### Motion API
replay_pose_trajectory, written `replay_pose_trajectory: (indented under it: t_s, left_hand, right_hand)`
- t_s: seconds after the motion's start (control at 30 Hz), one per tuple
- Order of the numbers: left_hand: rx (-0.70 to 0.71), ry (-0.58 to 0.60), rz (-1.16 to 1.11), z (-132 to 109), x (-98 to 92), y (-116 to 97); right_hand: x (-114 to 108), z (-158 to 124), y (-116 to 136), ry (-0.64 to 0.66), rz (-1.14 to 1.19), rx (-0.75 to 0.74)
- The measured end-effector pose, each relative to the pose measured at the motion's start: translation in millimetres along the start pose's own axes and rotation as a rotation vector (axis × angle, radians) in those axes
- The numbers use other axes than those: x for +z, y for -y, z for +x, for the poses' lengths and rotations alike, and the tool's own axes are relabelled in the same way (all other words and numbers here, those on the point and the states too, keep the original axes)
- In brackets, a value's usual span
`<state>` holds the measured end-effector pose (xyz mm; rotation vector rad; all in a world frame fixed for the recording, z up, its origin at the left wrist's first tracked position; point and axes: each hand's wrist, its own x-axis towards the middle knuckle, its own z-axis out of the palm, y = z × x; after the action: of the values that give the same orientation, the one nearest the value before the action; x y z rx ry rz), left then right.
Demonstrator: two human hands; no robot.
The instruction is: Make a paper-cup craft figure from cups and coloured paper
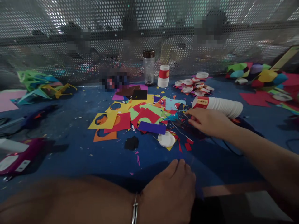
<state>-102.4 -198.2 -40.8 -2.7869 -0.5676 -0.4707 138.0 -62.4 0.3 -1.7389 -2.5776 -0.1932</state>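
My left hand [169, 193] rests low in front of me at the near edge of the blue table [102, 165], its fingers bent and close together. A blurred bluish-purple patch shows at its fingertips and side, and I cannot make out what is under them. Farther right, my right hand [207, 121] reaches over the paper scraps with thumb and fingers a little apart; nothing plainly sits in them. Just behind it lies a long stack of white paper cups [218, 105] on its side. A white round lid [166, 139] and a purple paper strip [152, 127] lie left of that hand.
Cut coloured paper [147, 113] heaps mid-table. Behind it stand a clear bottle [149, 70], upright paper cups [163, 76] and a pile of lids [193, 84]. A magenta device [25, 155] lies left; paper crafts [257, 76] sit right. A perforated metal screen [105, 40] closes the back.
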Motion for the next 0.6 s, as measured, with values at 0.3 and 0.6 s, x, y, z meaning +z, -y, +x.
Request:
replay_pose_trajectory:
  t_s: [0.3,0.6]
  left_hand:
    - [-0.011,0.172,-0.044,3.2,-14.7,0.6]
    - [-0.003,0.159,-0.039,2.0,-17.3,-0.9]
  right_hand:
    - [-17.2,-26.6,-8.3,-0.098,0.375,0.082]
    - [-4.7,-84.6,-5.0,-0.177,0.426,0.107]
